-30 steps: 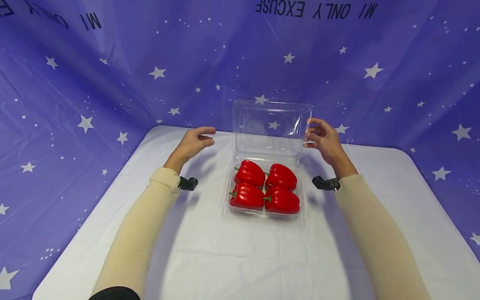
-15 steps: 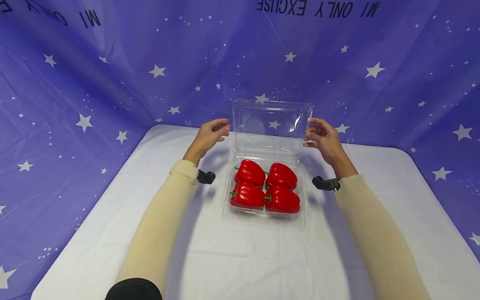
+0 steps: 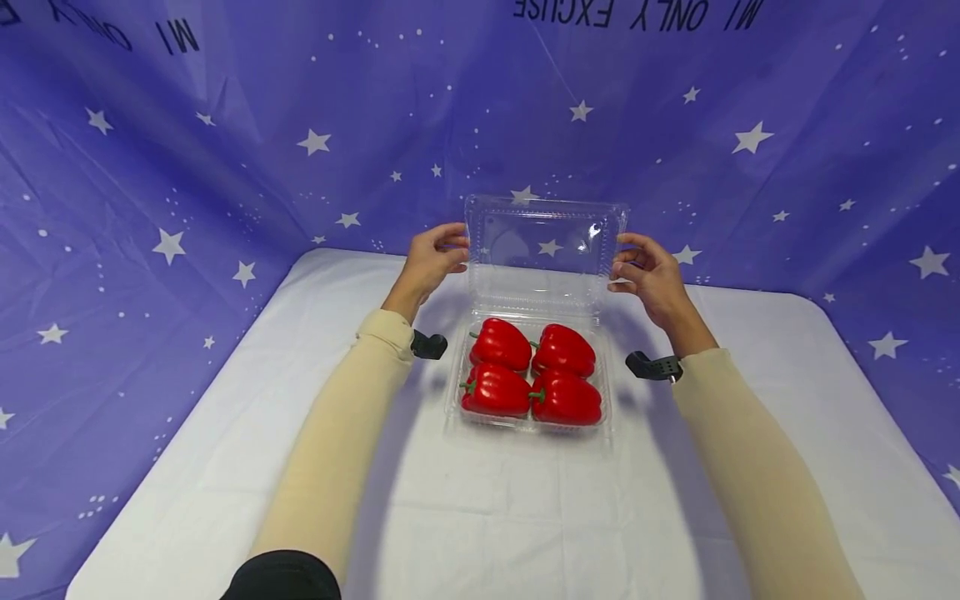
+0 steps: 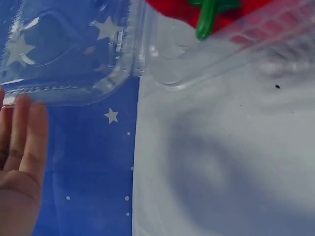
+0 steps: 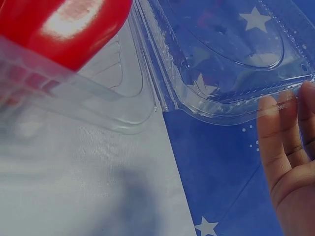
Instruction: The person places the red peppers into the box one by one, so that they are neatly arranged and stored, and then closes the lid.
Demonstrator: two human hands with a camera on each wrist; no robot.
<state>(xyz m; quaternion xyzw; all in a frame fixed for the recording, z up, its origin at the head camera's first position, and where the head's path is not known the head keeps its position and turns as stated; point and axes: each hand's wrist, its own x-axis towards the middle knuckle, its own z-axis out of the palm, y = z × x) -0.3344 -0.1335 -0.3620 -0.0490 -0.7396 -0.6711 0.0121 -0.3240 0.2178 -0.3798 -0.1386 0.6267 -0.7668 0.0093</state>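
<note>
A clear plastic clamshell container (image 3: 528,423) sits on the white table, its lid (image 3: 543,283) raised upright at the back. Several red bell peppers (image 3: 564,398) with green stems fill the base in two rows. My right hand (image 3: 651,279) holds the lid's right edge between thumb and fingers; the right wrist view has its fingertips (image 5: 269,104) overlapping the rim. On the opposite side, my left hand (image 3: 435,262) pinches the lid's left edge. One pepper's stem (image 4: 206,19) shows above the container's side in the left wrist view.
A white cloth (image 3: 480,517) covers the table. Behind and beside it hangs a purple-blue curtain (image 3: 315,192) with white stars, close behind the raised lid. Each wrist wears a black camera mount, one at the left wrist (image 3: 429,346).
My left hand has moved right and slightly up, from beside the container to the lid's left edge. The right hand stays at the right edge; the lid and peppers stay nearly still.
</note>
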